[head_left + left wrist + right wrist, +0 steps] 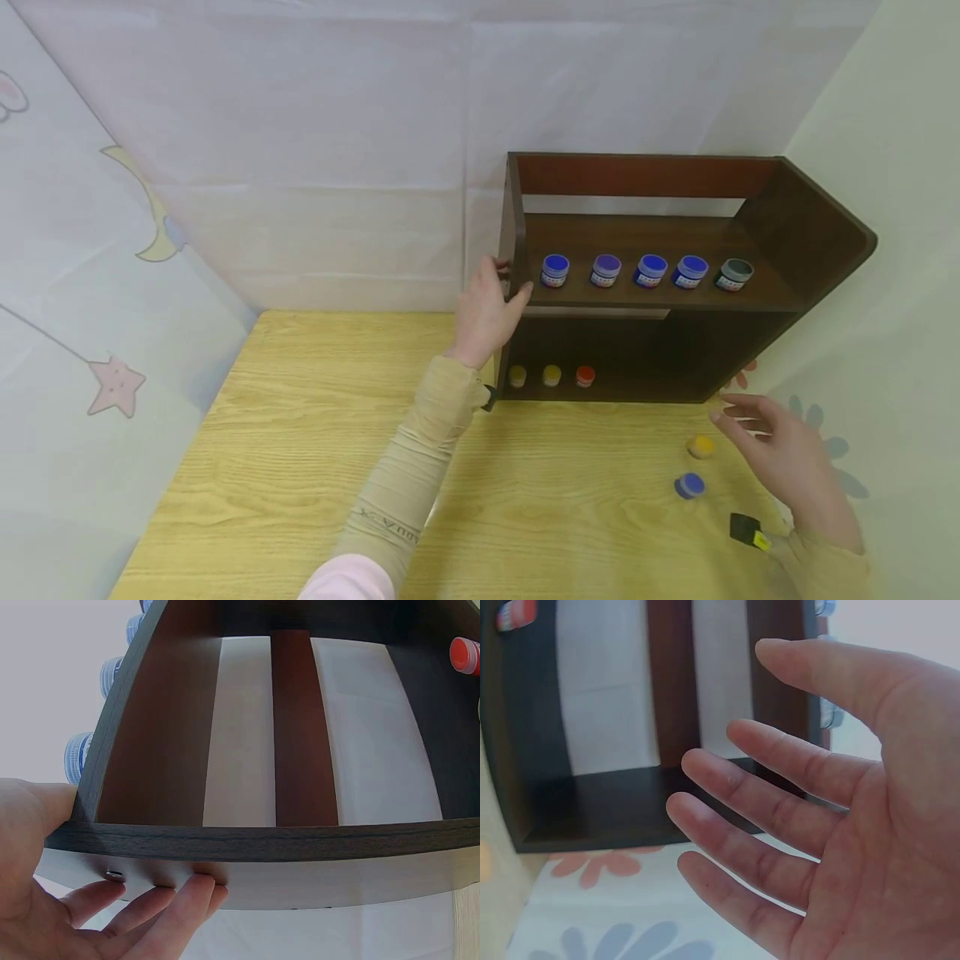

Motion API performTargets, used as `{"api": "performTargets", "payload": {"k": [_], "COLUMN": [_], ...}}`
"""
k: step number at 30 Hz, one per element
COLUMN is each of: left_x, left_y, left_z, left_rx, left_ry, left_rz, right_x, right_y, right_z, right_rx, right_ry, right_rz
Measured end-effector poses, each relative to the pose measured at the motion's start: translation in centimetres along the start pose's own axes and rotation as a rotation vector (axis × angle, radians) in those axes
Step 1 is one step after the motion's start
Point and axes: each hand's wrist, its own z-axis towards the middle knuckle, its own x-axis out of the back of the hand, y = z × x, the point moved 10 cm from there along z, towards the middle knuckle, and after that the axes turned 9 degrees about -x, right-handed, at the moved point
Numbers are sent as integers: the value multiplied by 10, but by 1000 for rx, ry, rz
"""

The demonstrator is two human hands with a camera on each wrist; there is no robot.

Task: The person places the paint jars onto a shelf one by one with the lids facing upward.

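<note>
A dark brown two-tier shelf (660,310) stands on the table against the back wall. My left hand (487,312) holds its left side panel (247,844), thumb at the front edge and fingertips on the outer face. My right hand (787,450) hovers off the shelf's lower right corner, fingers spread and nothing in them, as the right wrist view also shows. Below and left of it on the table are a yellow-lidded jar (701,447) and a blue-lidded jar (689,485).
Along the upper tier stand several small paint jars, among them a blue one (555,271), a purple one (605,271) and a dark grey one (733,275). Two yellowish jars and a red jar (585,377) sit at the lower tier's left. A patterned wall (900,333) rises close on the right.
</note>
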Motion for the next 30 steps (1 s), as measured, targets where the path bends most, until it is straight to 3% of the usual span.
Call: {"api": "performTargets", "payload": {"k": [9, 20, 30], "left_x": [0, -2, -1], "left_y": [-1, -3, -2], "left_z": [0, 0, -1], "left_rx": [13, 45, 34], "left_ry": [3, -10, 7], "left_rz": [-4, -17, -15], "right_x": [-21, -52, -86], "right_y": [26, 57, 92], "right_z": [-7, -9, -11], "right_rx": [-19, -81, -204], "right_ry": [-30, -123, -243], "right_rz": [44, 47, 19]}}
